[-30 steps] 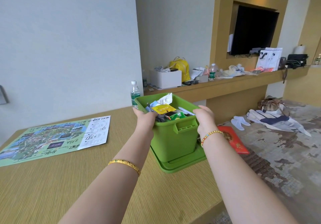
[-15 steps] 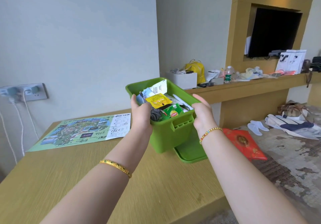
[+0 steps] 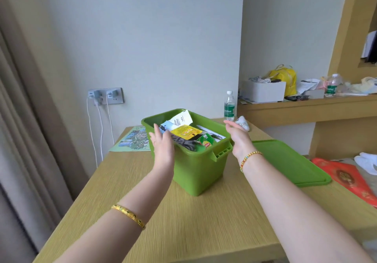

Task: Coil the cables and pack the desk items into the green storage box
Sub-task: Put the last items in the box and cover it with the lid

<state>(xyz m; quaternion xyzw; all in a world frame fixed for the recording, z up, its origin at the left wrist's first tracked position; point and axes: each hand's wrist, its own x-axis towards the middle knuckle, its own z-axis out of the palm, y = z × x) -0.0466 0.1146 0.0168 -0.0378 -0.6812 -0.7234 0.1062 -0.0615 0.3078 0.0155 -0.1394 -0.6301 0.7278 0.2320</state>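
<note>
Two hands, left hand and right hand, flank the green storage box with fingers straight, gripping nothing. It stands upright mid-desk, long axis running toward the far-left corner.

green storage box set down on desk off lid, both hands released

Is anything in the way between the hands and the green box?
Nothing visible. The left hand and right hand are open on either side of the green box, with only air between. The lid lies off to the right.
</note>
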